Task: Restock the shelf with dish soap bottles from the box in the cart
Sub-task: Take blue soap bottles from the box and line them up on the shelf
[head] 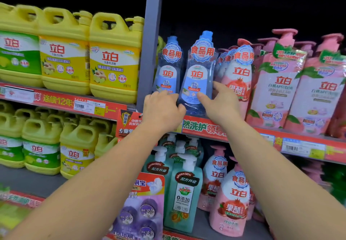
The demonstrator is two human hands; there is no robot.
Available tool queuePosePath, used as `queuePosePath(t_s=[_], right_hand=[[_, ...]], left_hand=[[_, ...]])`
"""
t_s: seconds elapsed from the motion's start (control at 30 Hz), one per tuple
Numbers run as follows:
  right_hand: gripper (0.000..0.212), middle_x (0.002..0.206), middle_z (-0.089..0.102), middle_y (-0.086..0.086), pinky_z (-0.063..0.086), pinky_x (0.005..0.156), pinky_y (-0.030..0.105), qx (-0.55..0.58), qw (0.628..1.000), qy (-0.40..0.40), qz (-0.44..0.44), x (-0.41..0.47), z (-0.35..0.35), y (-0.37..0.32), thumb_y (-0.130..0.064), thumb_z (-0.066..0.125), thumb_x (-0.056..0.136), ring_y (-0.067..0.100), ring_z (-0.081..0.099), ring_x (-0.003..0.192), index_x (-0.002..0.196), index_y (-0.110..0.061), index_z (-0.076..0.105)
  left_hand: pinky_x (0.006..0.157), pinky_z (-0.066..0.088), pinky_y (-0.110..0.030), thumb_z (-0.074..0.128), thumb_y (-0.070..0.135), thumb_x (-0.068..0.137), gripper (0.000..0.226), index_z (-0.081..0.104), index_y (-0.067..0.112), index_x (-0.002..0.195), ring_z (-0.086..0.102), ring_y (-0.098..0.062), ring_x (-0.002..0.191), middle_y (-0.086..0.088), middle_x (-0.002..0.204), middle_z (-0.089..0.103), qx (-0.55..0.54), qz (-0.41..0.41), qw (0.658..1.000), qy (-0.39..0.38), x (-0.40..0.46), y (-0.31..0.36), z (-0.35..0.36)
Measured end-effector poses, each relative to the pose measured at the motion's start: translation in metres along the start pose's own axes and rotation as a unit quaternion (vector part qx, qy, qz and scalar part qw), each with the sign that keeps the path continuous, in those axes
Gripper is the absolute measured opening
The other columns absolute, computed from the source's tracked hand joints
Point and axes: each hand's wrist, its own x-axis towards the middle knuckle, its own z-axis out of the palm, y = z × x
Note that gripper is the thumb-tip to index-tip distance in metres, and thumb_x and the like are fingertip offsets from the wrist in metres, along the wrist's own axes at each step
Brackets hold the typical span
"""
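two hands: both up at the shelf edge (202, 127), centre of frame, flanking one blue bottle (196, 82)
left hand (162, 108): fingers curled loosely, knuckles against the bottle's lower left side; also overlapping the base of the second blue bottle (168, 67) to its left. can't tell if it grips anything
right hand (219, 103): partly spread, thumb on the front label, fingers around the bottle's right flank. contact, not a full wrap
bottle position: standing at the shelf front, base at the lip, long axis vertical with a slight lean to the right at the cap
key relation: bottle sits between the hands, directly ahead; right hand has the better hold, judging by finger placement
left boundary: grey upright post (149, 42) just beyond the second blue bottle
right boundary: pink pomegranate bottle (239, 78) touching or nearly touching; tight
open room: dark gap behind and above; judged only free direction is straight back
box, cart: not in frame
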Motion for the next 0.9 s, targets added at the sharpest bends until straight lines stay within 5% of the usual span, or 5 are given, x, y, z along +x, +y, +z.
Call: queuePosePath(t_s=[0.2,0.47,0.67,0.8,0.9], right_hand=[[0.044,0.119,0.066,-0.002,0.043,0.076,0.027,-0.013,0.999,-0.032,0.005,-0.001,0.022,-0.006,-0.040,0.062,0.091,0.019,0.061,0.101,0.132,-0.026,0.055],[0.058,0.130,0.061,-0.001,0.045,0.086,0.033,-0.058,0.998,-0.026,0.017,-0.002,0.030,-0.004,-0.051,0.060,0.089,0.020,0.058,0.115,0.138,-0.022,0.050],[0.049,0.125,0.063,-0.001,0.041,0.078,0.029,-0.044,0.998,-0.041,0.007,-0.003,0.026,-0.006,-0.046,0.061,0.091,0.020,0.058,0.109,0.133,-0.020,0.055],[0.059,0.129,0.061,-0.001,0.049,0.089,0.036,-0.070,0.996,-0.061,0.010,-0.003,0.024,-0.001,-0.056,0.058,0.088,0.021,0.058,0.115,0.135,-0.020,0.054],[0.059,0.127,0.061,0.001,0.050,0.090,0.039,-0.103,0.993,-0.066,0.003,-0.004,0.021,0.004,-0.062,0.052,0.088,0.023,0.058,0.114,0.133,-0.023,0.055]], left_hand=[[0.088,0.047,-0.042,0.055,0.050,0.090,0.068,0.038,0.008,0.140,0.058,-0.030,0.111,-0.010,0.122,0.062,-0.053,-0.004,0.998,0.041,-0.004,-0.004,-0.009],[0.080,0.046,-0.037,0.058,0.054,0.089,0.068,0.037,0.013,0.138,0.061,-0.027,0.105,-0.005,0.118,0.064,0.007,-0.013,0.999,0.030,0.005,-0.009,-0.008],[0.078,0.043,-0.036,0.054,0.059,0.088,0.071,0.036,0.012,0.139,0.061,-0.027,0.107,-0.005,0.120,0.064,0.045,-0.010,0.998,0.030,0.010,-0.010,-0.005],[0.092,0.045,-0.042,0.058,0.059,0.085,0.092,0.006,0.028,0.154,0.052,-0.028,0.125,-0.007,0.154,0.033,-0.016,-0.004,0.999,0.037,0.004,-0.007,-0.002],[0.097,0.040,-0.044,0.053,0.061,0.083,0.091,-0.005,0.044,0.151,0.048,-0.031,0.129,-0.014,0.160,0.014,-0.003,-0.018,0.999,0.035,0.000,0.001,0.005]])
